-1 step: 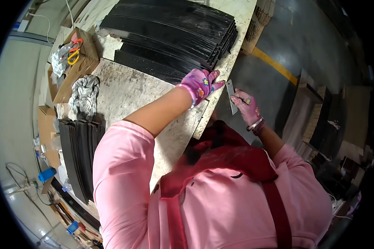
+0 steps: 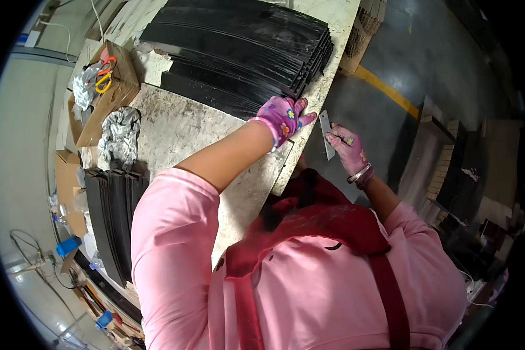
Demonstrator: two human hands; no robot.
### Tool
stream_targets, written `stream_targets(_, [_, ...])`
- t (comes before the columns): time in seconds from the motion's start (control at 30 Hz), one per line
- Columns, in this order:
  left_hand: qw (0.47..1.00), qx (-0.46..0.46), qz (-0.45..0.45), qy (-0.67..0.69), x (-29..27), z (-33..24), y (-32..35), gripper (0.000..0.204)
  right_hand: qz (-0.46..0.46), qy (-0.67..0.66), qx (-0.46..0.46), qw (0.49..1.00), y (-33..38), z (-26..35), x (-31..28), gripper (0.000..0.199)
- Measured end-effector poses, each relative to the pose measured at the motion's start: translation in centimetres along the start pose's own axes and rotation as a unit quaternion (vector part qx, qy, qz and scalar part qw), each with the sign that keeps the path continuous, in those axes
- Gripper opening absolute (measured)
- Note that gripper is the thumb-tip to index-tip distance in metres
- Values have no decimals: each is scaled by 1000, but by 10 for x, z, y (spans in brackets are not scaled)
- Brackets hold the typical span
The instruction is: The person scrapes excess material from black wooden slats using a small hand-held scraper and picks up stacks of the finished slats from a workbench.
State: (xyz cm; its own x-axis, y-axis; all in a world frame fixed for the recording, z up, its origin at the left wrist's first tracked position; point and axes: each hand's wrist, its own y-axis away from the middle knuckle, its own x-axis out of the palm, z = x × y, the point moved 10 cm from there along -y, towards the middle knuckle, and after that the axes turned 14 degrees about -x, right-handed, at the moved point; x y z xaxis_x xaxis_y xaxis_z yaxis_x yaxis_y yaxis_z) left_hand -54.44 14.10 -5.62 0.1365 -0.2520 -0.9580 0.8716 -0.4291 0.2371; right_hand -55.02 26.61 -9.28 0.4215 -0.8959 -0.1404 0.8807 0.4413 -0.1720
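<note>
A big stack of long black strips (image 2: 245, 46) lies across the far end of a worn whitish table (image 2: 186, 128). My left hand (image 2: 283, 116), in a pink flowered glove, rests with fingers spread on the near end of the lowest strips at the table's right edge. Just off that edge, my right hand (image 2: 347, 149), also in a pink glove, holds a small flat grey blade (image 2: 326, 134) upright, close to the left fingertips and the strip ends.
A cardboard box with orange and yellow scissors (image 2: 105, 76) stands at the table's left, with a crumpled grey cloth (image 2: 119, 137) beside it. Another pile of black strips (image 2: 114, 216) lies nearer on the left. Right of the table are a grey floor with a yellow line (image 2: 385, 87) and stacked racks (image 2: 443, 163).
</note>
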Motion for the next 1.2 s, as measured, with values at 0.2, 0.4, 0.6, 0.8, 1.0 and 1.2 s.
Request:
stream_targets(0.2, [991, -95, 74, 64, -5, 1, -18, 25, -15, -31, 28, 999, -6, -5, -13, 20])
stream_targets(0.4, [987, -111, 63, 99, -24, 18, 10, 20, -7, -14, 75, 997, 8, -14, -11, 19])
stream_targets(0.6, [988, -148, 31, -24, -43, 54, 77, 14, 15, -2, 29, 999, 11, 2, 1, 21])
stream_targets(0.8, [741, -352, -459, 341, -119, 97, 296, 53, 57, 0, -55, 997, -2, 51, 27, 24])
stream_targets(1.0, [196, -529, -529, 634, 32, 24, 451, 48, 225, -69, -91, 968, -4, 80, 124, 19])
stream_targets(1.2, [13, -593, -457, 663, 134, -90, 484, 52, 378, -19, -130, 917, 4, 80, 212, 17])
